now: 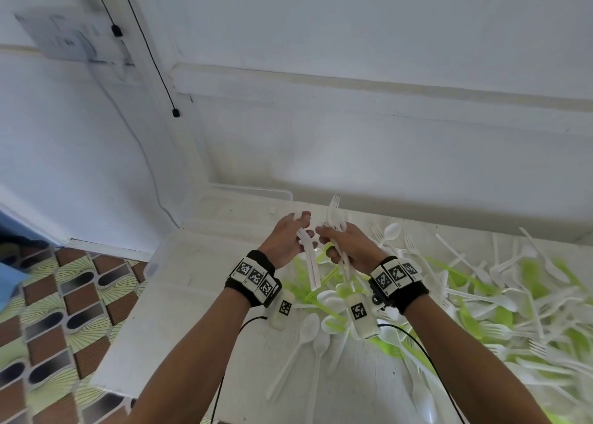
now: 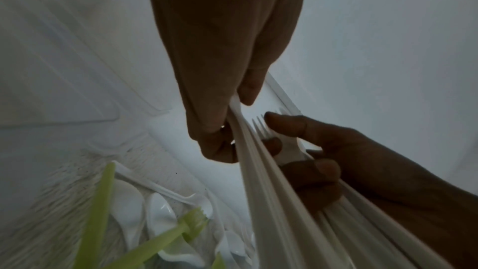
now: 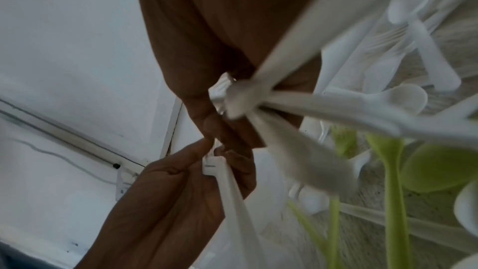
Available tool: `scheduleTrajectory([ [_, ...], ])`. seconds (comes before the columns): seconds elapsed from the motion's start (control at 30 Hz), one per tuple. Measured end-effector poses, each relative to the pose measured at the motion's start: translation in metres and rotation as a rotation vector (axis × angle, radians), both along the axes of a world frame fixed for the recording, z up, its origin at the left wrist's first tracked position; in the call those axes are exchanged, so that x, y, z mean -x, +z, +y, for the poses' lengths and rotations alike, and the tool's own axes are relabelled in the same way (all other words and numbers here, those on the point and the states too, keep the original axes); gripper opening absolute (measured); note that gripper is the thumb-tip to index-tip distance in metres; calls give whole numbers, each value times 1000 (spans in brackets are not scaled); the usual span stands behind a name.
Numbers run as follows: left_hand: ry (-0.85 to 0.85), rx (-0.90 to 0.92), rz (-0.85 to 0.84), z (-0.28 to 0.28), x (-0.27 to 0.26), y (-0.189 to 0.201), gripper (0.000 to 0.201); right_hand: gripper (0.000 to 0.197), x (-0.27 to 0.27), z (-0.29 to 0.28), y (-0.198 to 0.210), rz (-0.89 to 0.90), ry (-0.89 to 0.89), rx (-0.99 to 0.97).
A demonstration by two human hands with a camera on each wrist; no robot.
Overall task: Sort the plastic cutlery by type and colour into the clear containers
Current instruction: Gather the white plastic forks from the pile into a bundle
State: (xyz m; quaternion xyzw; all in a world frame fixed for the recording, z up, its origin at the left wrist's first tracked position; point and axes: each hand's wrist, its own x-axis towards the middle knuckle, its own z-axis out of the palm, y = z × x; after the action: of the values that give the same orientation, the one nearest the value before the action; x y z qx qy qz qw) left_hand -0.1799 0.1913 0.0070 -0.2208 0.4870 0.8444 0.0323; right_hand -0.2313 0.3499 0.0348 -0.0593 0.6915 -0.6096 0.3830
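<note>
Gathering white cutlery above the desk (image 1: 192,295), my left hand (image 1: 287,242) grips white handles (image 1: 310,268), my right hand (image 1: 348,247) clutches white forks (image 1: 333,213) (next, seemingly: a clear container (image 1: 224,211)).

Both hands (image 1: 285,240) (image 1: 348,247) raised, fingers curled

A white table (image 1: 199,321) carries a loose heap of white and green plastic cutlery (image 1: 481,311) (spoons, forks, some blurred); left of the heap lie clear containers (image 1: 179,247) at the table's far-left corner.
</note>
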Motion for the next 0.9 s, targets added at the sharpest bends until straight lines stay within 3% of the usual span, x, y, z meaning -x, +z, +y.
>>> scheduleTrajectory([
  [0.13,-18,-28,12,5,-1,-2,13,15,-1,1,2,-124,-14,100],
  [0.2,-35,-46,18,7,-1,-3,14,14,-1,2,-1,-91,-23,104],
  [0.37,-157,124,76,14,-7,-5,20,19,-9,3,-1,57,106,114],
  [0.5,-137,235,122,17,-12,-4,19,15,-14,8,2,2,120,165],
  [0.67,-88,320,152,15,-11,-3,25,36,-14,15,-6,-112,159,286],
  [0.8,-105,380,151,11,-12,-4,32,41,-18,18,-10,-171,84,292],
  [0.9,-118,366,164,11,-13,-6,24,40,-21,15,-13,-149,-10,291],
])
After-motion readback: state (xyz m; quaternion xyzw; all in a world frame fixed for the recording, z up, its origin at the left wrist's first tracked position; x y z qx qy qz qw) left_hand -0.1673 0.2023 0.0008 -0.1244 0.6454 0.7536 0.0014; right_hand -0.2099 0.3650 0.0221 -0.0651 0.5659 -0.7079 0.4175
